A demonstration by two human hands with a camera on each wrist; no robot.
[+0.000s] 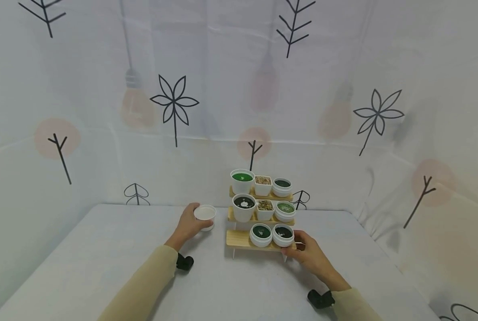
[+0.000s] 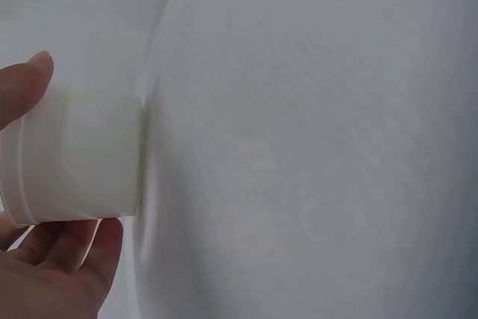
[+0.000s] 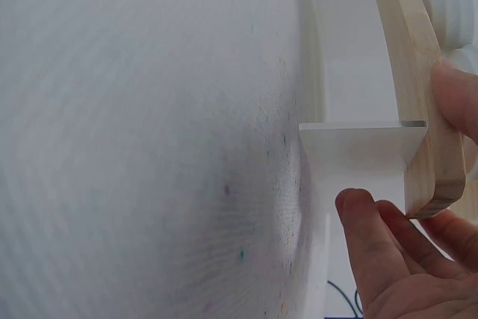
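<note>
My left hand (image 1: 189,226) holds a plain white cup (image 1: 205,212), thumb on one side and fingers on the other. Seen from the left wrist, the cup (image 2: 86,155) has its base close to the white tabletop; I cannot tell whether they touch. My right hand (image 1: 312,255) grips the right end of the lowest tier of a wooden stand (image 1: 236,239). In the right wrist view the thumb lies against the wooden board (image 3: 414,57), with fingers around its end near a white leg (image 3: 358,126). Two round white pots (image 1: 261,243) sit on that tier, toward the right.
The stand's middle and top tiers carry several white pots with green, dark or grainy contents, among them a tall cup (image 1: 243,211) and a square pot (image 1: 263,187). Behind the white table (image 1: 102,249) hangs a patterned cloth (image 1: 219,111). Dark wrist devices (image 1: 184,262) are worn on both arms.
</note>
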